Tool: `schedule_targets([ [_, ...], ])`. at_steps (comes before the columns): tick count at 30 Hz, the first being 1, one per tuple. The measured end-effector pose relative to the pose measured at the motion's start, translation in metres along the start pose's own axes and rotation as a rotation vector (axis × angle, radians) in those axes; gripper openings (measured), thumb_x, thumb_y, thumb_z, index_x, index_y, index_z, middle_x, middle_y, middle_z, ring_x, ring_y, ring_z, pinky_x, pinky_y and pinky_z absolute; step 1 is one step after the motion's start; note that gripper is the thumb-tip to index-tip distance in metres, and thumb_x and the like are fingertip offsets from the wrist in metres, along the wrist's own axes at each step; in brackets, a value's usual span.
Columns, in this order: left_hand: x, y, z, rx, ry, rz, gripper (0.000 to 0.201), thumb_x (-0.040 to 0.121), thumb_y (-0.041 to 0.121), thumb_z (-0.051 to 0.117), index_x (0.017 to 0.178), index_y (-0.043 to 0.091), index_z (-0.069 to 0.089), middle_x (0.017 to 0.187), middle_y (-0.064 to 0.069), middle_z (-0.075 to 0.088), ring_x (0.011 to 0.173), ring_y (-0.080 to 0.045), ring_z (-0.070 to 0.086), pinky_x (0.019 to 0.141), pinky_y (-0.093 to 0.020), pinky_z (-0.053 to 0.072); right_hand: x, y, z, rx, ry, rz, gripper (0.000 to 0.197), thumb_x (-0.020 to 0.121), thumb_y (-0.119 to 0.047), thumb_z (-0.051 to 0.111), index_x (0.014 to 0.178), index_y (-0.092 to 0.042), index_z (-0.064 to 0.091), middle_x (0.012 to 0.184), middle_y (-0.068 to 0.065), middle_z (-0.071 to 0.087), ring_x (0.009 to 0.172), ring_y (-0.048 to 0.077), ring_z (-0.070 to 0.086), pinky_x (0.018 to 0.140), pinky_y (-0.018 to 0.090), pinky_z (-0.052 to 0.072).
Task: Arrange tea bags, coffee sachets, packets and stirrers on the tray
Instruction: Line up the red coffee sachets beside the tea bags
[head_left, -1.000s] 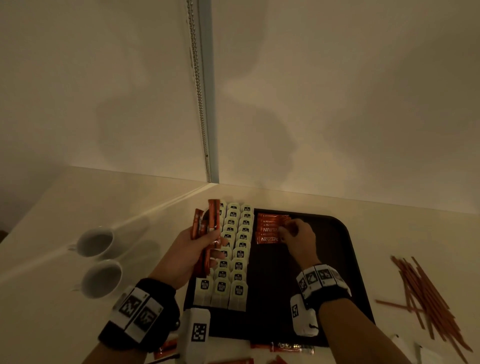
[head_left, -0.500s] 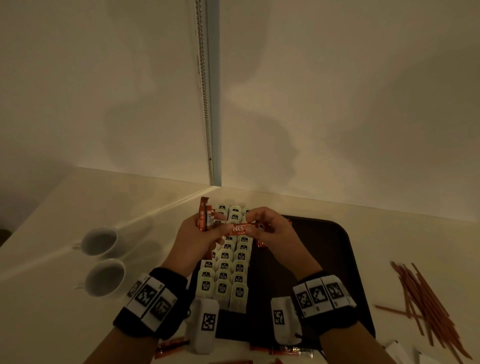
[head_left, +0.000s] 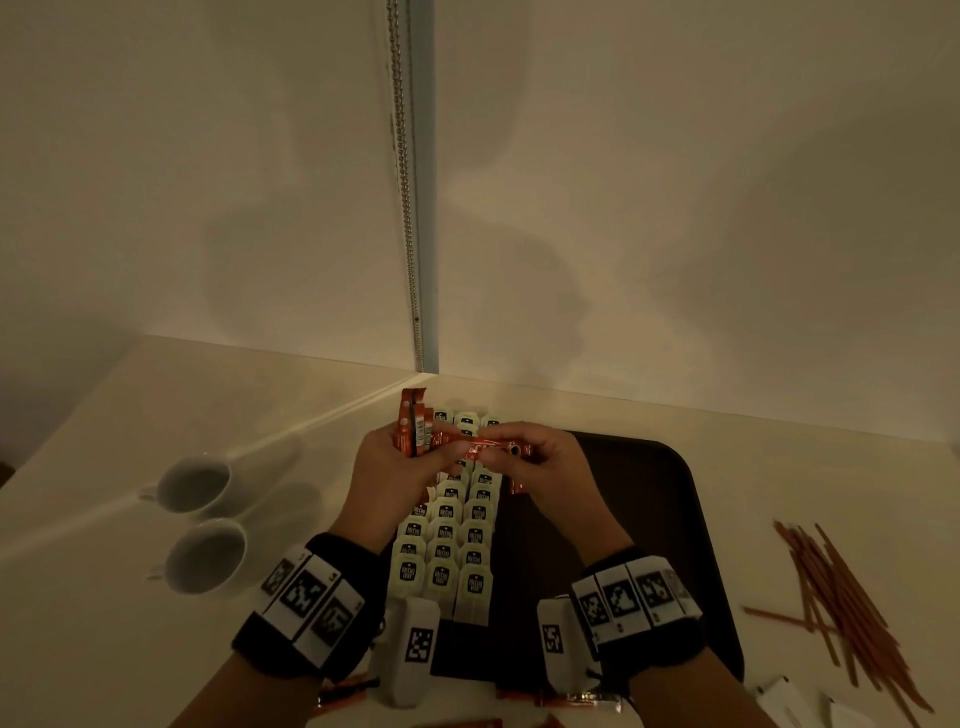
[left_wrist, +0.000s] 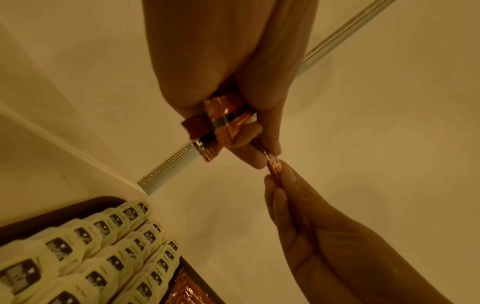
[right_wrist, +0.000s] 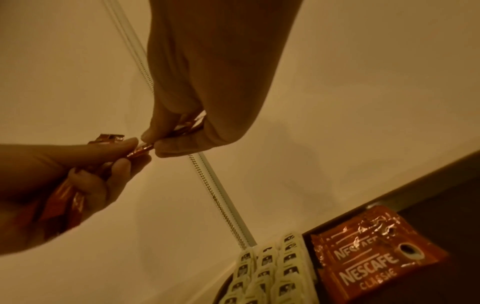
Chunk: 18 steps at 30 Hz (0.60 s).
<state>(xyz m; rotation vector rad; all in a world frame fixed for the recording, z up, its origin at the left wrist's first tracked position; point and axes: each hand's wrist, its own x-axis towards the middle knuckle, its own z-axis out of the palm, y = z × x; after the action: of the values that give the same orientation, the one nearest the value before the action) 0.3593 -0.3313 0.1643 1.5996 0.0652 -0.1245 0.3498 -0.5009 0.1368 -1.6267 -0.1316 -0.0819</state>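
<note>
My left hand (head_left: 400, 467) grips a bundle of orange coffee sachets (head_left: 413, 428) upright above the dark tray (head_left: 675, 525). My right hand (head_left: 540, 467) pinches one sachet (head_left: 493, 447) held crosswise, its other end still between my left thumb and finger. The wrist views show the same: the bundle (left_wrist: 221, 123) in my left hand (left_wrist: 233, 82), the single sachet (right_wrist: 140, 152) pinched by my right hand (right_wrist: 182, 131). Three rows of pale tea bags (head_left: 447, 535) fill the tray's left side. A few coffee sachets (right_wrist: 371, 259) lie on the tray beside them.
Two white cups (head_left: 200, 519) stand left of the tray. A pile of stirrers (head_left: 852, 608) lies on the counter at the right. More sachets (head_left: 582, 701) and white packets (head_left: 779, 696) lie at the near edge. The wall (head_left: 623, 208) stands close behind.
My right hand left the sachets on the tray, rose to meet the left hand, and took hold of one sachet from the bundle. It now draws that sachet slightly rightward.
</note>
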Motion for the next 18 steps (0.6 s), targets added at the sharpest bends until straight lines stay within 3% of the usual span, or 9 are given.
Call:
schedule_targets([
  [3,0.002,0.003,-0.001,0.01,0.015,0.0,0.014,0.077,0.007,0.075,0.089,0.003,0.071,0.062,-0.007,0.069,0.042,-0.004,0.058,0.044,-0.016,0.043,0.001,-0.003,-0.001,0.076,0.025,0.026,0.022,0.08,0.005,0.064,0.101,-0.003,0.068,0.095,0.007,0.07,0.085,0.01,0.067,0.075,0.019,0.053],
  [7,0.006,0.001,-0.004,-0.028,0.078,-0.052,0.008,0.074,0.011,0.077,0.08,0.013,0.073,0.072,-0.012,0.073,0.069,-0.028,0.07,0.068,-0.041,0.055,0.0,-0.003,-0.006,0.117,0.083,0.086,0.017,0.082,0.003,0.062,0.094,-0.007,0.069,0.091,0.004,0.07,0.08,0.01,0.067,0.069,0.021,0.055],
  [9,0.007,0.0,-0.005,-0.011,0.086,-0.054,0.007,0.075,0.01,0.076,0.078,0.014,0.072,0.072,-0.012,0.073,0.067,-0.025,0.07,0.069,-0.04,0.055,0.0,-0.003,-0.009,0.118,0.092,0.109,0.016,0.083,0.003,0.061,0.092,-0.007,0.068,0.091,0.004,0.068,0.079,0.008,0.067,0.068,0.018,0.054],
  [14,0.005,-0.005,-0.001,-0.064,0.185,-0.041,0.005,0.077,0.008,0.074,0.077,0.013,0.071,0.062,-0.004,0.069,0.049,-0.007,0.061,0.054,-0.024,0.049,0.002,-0.004,-0.011,0.145,0.108,0.164,0.015,0.084,0.003,0.06,0.093,-0.006,0.068,0.093,0.007,0.068,0.08,0.007,0.068,0.068,0.015,0.053],
  [18,0.004,-0.01,0.0,-0.089,0.174,-0.069,0.001,0.08,0.011,0.072,0.081,0.012,0.071,0.064,-0.005,0.069,0.048,-0.007,0.059,0.055,-0.029,0.049,0.005,-0.002,-0.021,-0.059,-0.017,0.189,0.016,0.085,-0.004,0.063,0.098,-0.012,0.07,0.093,0.006,0.072,0.083,0.008,0.067,0.075,0.02,0.054],
])
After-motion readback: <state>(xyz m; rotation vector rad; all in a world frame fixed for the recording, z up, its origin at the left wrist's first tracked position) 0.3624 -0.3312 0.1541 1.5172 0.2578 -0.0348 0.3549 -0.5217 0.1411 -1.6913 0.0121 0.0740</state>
